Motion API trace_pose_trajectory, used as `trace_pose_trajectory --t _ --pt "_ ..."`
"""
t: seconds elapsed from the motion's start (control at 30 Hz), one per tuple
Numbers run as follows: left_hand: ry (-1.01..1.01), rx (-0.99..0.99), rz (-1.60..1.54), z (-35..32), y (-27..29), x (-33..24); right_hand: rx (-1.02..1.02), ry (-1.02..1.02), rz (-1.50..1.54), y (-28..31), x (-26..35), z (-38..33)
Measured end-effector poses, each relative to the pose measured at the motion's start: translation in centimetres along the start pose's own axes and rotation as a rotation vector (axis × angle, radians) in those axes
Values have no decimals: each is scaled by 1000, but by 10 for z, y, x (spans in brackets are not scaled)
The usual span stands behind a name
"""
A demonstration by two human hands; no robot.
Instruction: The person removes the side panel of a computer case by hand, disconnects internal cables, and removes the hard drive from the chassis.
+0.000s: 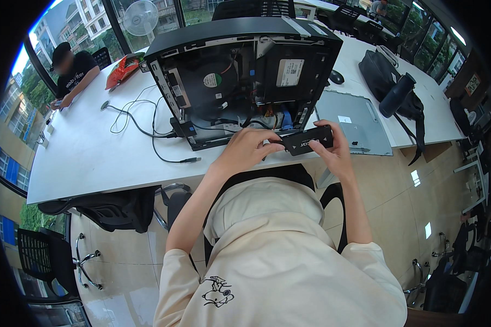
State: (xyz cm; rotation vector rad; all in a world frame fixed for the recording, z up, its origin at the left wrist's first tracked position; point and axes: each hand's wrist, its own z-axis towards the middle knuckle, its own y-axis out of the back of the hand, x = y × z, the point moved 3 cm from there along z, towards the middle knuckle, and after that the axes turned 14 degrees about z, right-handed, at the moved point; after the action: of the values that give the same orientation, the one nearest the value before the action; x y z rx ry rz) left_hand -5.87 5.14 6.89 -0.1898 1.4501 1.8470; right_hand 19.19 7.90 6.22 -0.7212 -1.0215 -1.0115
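Note:
A flat black solid-state drive (306,140) with white printing is in my right hand (337,150), thumb on its face and fingers behind its right end. My left hand (247,148) pinches a dark cable end (275,143) at the drive's left edge; whether it is plugged in I cannot tell. Just beyond both hands an opened black computer case (240,38) stands on the white table, its inside turned towards me. Inside show a round fan label (212,80), a white-labelled metal box (290,73), and cables along the bottom.
A grey side panel (360,128) lies right of the case, near a mouse (337,77). Farther right are a black bag (379,71) and a dark bottle (397,95). Loose cables (133,121) and a red packet (123,71) lie left. Another person (76,73) sits at the far left.

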Motion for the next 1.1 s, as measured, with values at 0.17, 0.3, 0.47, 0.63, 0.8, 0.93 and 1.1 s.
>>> trace_pose_trajectory --t 0.17,0.3,0.47,0.63,0.8,0.93,1.1 --pt "1 -4 24 0 3 -3 2 6 27 2 -6 0" --pt "14 -2 -6 -1 4 -3 2 -4 34 2 -7 0" --pt "21 -16 32 -1 3 -3 -25 45 43 0 -11 2" --pt "-4 -20 36 -1 3 -1 -24 18 46 -2 -14 -2" --pt "-5 -29 22 -1 3 -1 -34 -4 22 -4 -7 -2" --pt "0 -29 10 -1 5 -2 -26 94 -28 -5 -12 -2" --pt "-21 -3 9 -1 8 0 -19 44 -22 -10 -8 -3"
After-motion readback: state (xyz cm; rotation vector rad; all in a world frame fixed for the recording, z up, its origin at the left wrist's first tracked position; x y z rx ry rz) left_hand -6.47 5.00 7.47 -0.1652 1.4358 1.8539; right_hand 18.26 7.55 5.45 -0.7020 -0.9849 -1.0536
